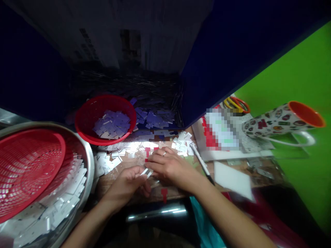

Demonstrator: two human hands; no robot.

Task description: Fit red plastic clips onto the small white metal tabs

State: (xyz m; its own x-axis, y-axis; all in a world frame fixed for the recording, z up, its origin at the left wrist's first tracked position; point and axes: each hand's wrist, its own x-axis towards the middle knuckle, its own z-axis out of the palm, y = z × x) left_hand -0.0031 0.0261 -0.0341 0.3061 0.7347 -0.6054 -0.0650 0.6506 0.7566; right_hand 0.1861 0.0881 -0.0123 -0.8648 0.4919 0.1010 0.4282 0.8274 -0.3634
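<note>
My left hand (pixel 129 184) and my right hand (pixel 168 165) meet over the wooden worktop (pixel 108 184). Both pinch a small white flat piece (pixel 147 171) between their fingertips. The right hand wears a ring. Loose white flat pieces (pixel 124 150) lie scattered on the worktop just beyond the hands, with small red T-shaped bits (pixel 148 151) among them. Another red bit (pixel 163 194) lies near the front edge below my hands.
A red mesh basket (pixel 85 119) holding white pieces sits at the back. A metal bowl (pixel 89 158) at left holds a red strainer (pixel 28 165) and many white pieces. At right lie a pen (pixel 201 162), white paper (pixel 232 179), a patterned mug (pixel 281 120) and scissors handles (pixel 236 103).
</note>
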